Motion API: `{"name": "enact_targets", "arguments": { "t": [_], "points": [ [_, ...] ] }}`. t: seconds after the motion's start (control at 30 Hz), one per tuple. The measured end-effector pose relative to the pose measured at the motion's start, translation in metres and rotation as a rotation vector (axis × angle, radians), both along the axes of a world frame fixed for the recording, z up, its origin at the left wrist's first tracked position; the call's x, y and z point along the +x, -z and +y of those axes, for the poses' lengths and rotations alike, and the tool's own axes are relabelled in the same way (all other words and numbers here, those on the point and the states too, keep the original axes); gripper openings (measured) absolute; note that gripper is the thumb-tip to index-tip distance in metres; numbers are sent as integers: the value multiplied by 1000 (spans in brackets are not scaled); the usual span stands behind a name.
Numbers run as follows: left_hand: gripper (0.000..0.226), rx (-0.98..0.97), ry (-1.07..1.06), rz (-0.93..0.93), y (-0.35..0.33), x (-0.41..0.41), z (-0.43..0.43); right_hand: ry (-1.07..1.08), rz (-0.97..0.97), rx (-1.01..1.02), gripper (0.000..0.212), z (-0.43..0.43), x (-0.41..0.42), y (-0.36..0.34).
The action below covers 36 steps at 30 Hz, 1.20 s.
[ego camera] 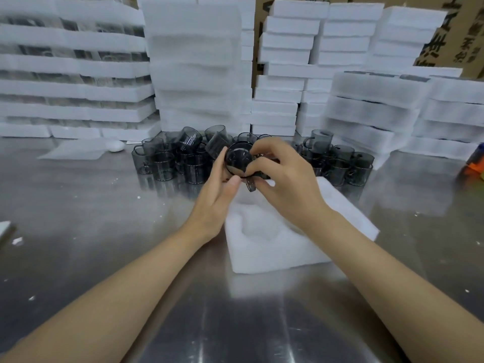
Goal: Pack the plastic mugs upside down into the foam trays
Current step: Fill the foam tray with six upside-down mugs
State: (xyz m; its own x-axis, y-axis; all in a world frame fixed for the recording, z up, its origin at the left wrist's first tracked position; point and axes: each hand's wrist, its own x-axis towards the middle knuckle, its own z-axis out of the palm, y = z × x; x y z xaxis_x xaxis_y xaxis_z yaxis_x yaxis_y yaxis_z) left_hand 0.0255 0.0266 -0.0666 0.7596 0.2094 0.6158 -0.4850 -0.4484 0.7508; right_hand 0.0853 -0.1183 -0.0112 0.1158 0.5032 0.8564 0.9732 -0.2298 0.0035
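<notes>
A smoky grey plastic mug [237, 160] is held above the far end of a white foam tray [264, 244], its round base turned toward me and its handle pointing down. My left hand [218, 195] cups the mug from the left, thumb pressed at its lower edge. My right hand [282, 176] grips it from the right, fingers curled over the top and around the handle. The tray lies on the steel table and its near round pocket holds nothing. Several more grey mugs [167, 159] stand piled behind the tray, and another cluster of mugs [340, 163] stands to the right.
Tall stacks of foam trays [199, 69] line the back of the steel table [78, 205]. A loose foam sheet [76, 150] lies at the back left. An orange object [475, 163] sits at the right edge. Cardboard boxes [445, 35] stand behind.
</notes>
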Motion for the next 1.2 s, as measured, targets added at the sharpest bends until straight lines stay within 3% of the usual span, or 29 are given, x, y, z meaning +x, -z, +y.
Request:
{"name": "enact_targets", "arguments": {
  "t": [0.23,0.47,0.57,0.63,0.7,0.83,1.07,1.2],
  "points": [
    [74,-32,-48,-6,1,-3,3,-279,380,46,49,-5,5,0],
    [66,-85,-29,-35,1,-2,2,-212,346,-192,69,-3,4,6],
    [54,-138,4,-2,0,0,1,-180,395,-95,66,-3,4,4],
    [45,-336,21,-13,-3,2,-2,-181,489,-58,65,-4,3,3],
    [50,-474,-23,3,-5,5,-2,-189,571,-112,63,-4,3,3],
    [51,-433,-128,31,-6,7,0,-153,727,-256,56,-3,5,5],
    [47,-357,-94,22,-2,5,-3,-133,638,-366,58,-3,8,8],
    [46,-324,-89,18,-5,3,-3,-64,522,-570,64,-3,11,12]
  ]
}}
